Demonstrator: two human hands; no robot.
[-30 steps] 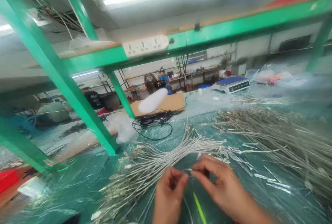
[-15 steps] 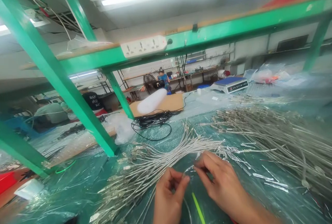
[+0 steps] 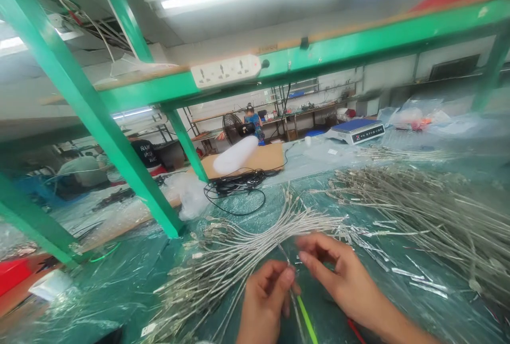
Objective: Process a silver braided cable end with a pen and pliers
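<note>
My left hand [image 3: 269, 296] pinches a thin grey-white cable [image 3: 297, 315] between thumb and forefinger. The cable's upper end pokes out above the fingertips, and its lower part hangs down past the hand. Just to the right is my right hand [image 3: 338, 275], fingers curled and a little blurred, with thumb and forefinger apart and nothing visible between them. Behind both hands lies a fanned bundle of similar cables [image 3: 255, 238] with connectors at their ends. Under the hands, a bright green stick-like thing [image 3: 306, 318] and a red one [image 3: 356, 330] partly show; I cannot tell their kind.
A larger pile of cables [image 3: 418, 211] covers the right side. Silvery foil strips [image 3: 428, 285] lie scattered before it. Farther back are a scale [image 3: 356, 130], coiled black cable [image 3: 239, 182] and a green frame post [image 3: 135, 174]. Other people sit in the background.
My right hand's thumb and forefinger have parted from the pinch near the cable end. The cable in my left hand now points more upward. The view has shifted slightly.
</note>
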